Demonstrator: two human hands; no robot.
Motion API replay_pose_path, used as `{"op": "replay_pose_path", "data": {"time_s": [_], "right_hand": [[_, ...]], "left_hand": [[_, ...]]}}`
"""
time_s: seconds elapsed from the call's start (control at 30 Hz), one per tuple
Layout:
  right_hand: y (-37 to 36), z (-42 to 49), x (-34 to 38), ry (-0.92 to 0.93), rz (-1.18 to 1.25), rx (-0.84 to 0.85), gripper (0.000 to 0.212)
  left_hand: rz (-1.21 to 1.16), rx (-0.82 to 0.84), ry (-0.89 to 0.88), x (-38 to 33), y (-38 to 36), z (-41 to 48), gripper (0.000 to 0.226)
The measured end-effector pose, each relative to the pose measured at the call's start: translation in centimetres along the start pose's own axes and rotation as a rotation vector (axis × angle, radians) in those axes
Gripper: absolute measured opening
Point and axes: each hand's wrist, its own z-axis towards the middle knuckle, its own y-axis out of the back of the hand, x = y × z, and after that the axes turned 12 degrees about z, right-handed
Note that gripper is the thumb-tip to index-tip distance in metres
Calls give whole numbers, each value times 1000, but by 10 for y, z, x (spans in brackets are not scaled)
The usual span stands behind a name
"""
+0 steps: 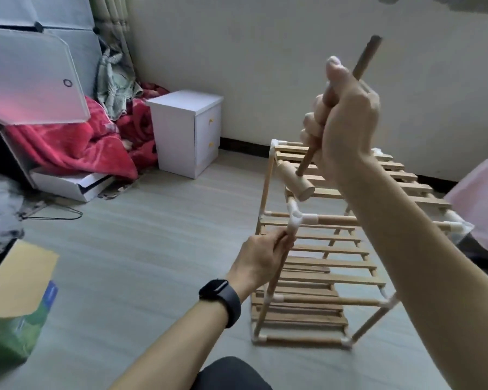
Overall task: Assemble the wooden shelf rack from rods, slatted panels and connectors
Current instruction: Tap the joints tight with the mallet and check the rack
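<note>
Currently, the left hand (265, 256) grips the near upright rod (273, 282) of the rack (335, 280), which stands on the floor (152, 249). Its fingers (282, 243) curl just below the white connector (296, 218), which lies at 1 o'clock from them. The rod's long axis runs from 7 to 1 o'clock. The mallet (295, 180) head hovers at 12 o'clock from the connector, not touching it. The right hand (347, 125) clenches the handle. The next blow likely seats the connector downward along the rod.

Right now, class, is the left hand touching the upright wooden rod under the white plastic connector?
Touching. The head view shows the left hand gripping the upright wooden rod just beneath the white plastic connector.
</note>
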Motion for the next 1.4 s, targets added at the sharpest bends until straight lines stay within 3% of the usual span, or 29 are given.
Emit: {"op": "replay_pose_path", "data": {"time_s": [0.17,0.23,0.33,0.53,0.6,0.67,0.73,0.8,0.87,0.93,1.23,1.4], "right_hand": [[35,-20,-23,-10,-300,-50,45],[36,-14,-11,25,-256,-51,45],[40,-5,6,123,21,-73,45],[49,-30,-25,-26,-267,-6,54],[68,-26,-5,-28,-314,-42,53],[96,-29,11,20,-573,-31,45],[124,-47,10,40,-1005,88,31],[151,-67,-2,-88,-1290,191,29],[171,-83,-13,-188,-1456,212,38],[184,-89,-19,-144,-1492,189,42],[268,-45,16,-202,-1410,-124,29],[299,-10,55,-211,-1704,-145,29]], "left_hand": [[-37,-44,-58,1,-5,-2,63],[-30,-41,-59,3,-6,-1,62],[-30,-62,-62,5,-9,-1,59],[-30,43,-46,5,2,1,31],[69,86,-97,12,16,8,39],[161,61,-107,17,30,26,45],[256,-19,-96,15,42,56,50],[437,-60,-121,6,51,89,61],[690,38,-196,-3,55,118,63],[829,155,-256,-8,52,133,59],[606,32,-399,-43,23,98,49],[447,172,-413,-67,2,76,62]]}}
